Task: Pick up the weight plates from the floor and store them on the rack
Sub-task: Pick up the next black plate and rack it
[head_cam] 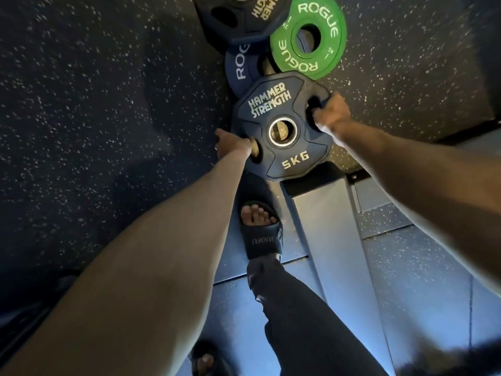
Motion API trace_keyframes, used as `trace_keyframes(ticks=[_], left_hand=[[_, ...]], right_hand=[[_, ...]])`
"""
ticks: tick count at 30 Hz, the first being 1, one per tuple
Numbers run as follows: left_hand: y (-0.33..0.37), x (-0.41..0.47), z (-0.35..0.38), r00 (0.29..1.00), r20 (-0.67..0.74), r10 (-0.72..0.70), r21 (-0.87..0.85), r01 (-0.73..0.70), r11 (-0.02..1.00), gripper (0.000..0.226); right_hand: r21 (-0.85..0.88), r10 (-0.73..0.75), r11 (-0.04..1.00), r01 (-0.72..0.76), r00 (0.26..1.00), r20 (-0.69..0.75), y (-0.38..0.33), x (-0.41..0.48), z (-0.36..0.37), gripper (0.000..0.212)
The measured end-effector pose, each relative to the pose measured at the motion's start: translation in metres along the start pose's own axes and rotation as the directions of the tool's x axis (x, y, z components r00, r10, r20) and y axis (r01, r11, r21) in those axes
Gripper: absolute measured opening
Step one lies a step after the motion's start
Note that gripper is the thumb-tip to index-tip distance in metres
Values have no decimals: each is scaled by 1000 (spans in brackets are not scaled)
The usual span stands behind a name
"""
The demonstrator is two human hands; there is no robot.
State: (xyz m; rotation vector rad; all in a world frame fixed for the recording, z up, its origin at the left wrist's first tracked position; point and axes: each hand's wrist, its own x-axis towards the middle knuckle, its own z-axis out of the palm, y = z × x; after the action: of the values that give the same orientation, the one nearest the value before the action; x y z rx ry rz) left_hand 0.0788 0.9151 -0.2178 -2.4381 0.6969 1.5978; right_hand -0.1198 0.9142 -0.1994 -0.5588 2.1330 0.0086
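Left hand (233, 144): grip closed through a handle slot of the 5 kg plate (282, 126).
Right hand (332, 112): grip closed on the opposite slot.
Behind: green plate (309, 36), blue plate (240, 67).

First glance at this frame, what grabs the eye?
The black 5 KG Hammer Strength plate at centre, gripped through its handle slots by the left hand and right hand. Just above it, a bright green Rogue plate overlaps a dark blue Rogue plate on the speckled floor.

The 5 kg plate (282, 126) lies nearest, three plates (309, 36) overlapping beyond it on the floor (108, 104).
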Motion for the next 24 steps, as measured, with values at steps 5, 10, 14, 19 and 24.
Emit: trace_keyframes(ticks=[5, 10, 14, 19, 24], left_hand=[[0, -3, -11, 999, 13, 53, 34, -53, 998, 54], [-8, -56, -56, 997, 12, 70, 5, -70, 998, 61], [-10, -141, -115, 997, -33, 73, -46, -74, 996, 61], [-24, -277, -205, 986, -112, 120, -162, -137, 977, 44], [-72, -429, -288, 962, -220, 162, -358, -234, 904, 29]], right_hand=[[7, -48, 999, 48, 999, -23, 9, -15, 3, 26], [-38, -172, 985, 169, 976, -130, 2, -80, -18, 16], [20, -147, 988, 150, 983, -106, -24, -167, -58, 25], [125, -223, 966, 227, 974, -45, -55, -315, -124, 35], [117, -317, 938, 327, 944, -95, -61, -472, -184, 35]])
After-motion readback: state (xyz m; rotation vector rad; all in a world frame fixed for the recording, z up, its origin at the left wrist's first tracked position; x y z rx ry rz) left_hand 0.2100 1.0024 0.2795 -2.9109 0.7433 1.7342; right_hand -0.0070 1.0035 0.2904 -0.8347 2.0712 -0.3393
